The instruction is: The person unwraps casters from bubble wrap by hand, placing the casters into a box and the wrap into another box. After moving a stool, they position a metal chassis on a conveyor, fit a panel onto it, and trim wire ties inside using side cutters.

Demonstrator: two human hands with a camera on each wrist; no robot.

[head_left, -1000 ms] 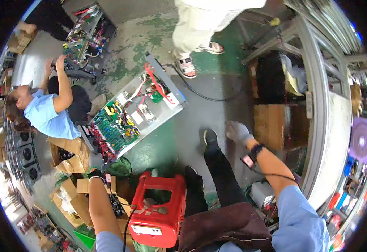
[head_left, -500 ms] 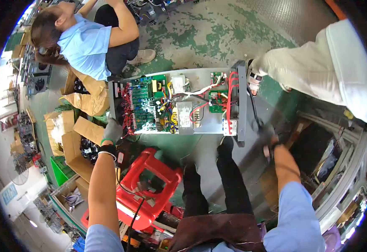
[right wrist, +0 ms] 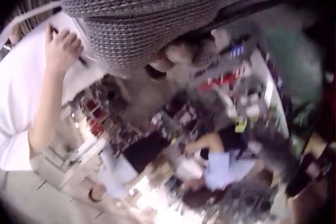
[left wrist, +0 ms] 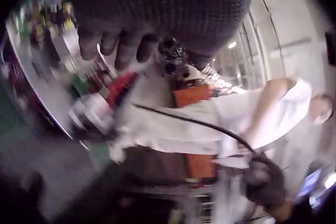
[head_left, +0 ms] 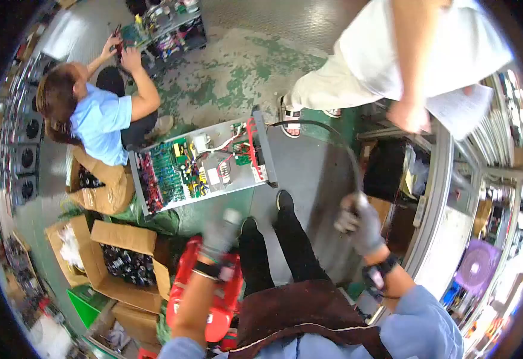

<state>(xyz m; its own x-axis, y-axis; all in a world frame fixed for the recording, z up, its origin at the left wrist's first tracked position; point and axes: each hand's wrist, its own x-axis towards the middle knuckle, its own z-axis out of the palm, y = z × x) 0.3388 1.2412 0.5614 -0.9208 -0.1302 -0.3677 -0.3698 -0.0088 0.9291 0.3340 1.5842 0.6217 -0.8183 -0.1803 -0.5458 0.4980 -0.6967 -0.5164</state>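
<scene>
My gloved right hand [head_left: 364, 226] grips a thick black cable [head_left: 354, 160]. From there the cable arcs up and over to the end of an open metal chassis [head_left: 238, 180] on the floor. Green circuit boards [head_left: 164, 170], yellow and red wires and a transformer fill the chassis. In the right wrist view the fingers [right wrist: 181, 51] curl beside the cable [right wrist: 254, 6]. My gloved left hand [head_left: 220, 234], blurred by motion, hovers between the chassis and my legs and holds nothing. Its fingers [left wrist: 126, 48] hang loosely in the left wrist view.
A red plastic stool [head_left: 222, 293] stands left of my legs, beside a cardboard box [head_left: 124, 235] of black parts. Beyond the chassis a person in blue [head_left: 97, 116] works on another unit [head_left: 180, 36]. Someone in white [head_left: 363, 57] stands ahead with papers [head_left: 461, 110]. A metal rack [head_left: 432, 197] borders the right.
My left hand has left the chassis's left end and come back toward me. The right hand, previously without the cable, now holds it raised. The head view has swung.
</scene>
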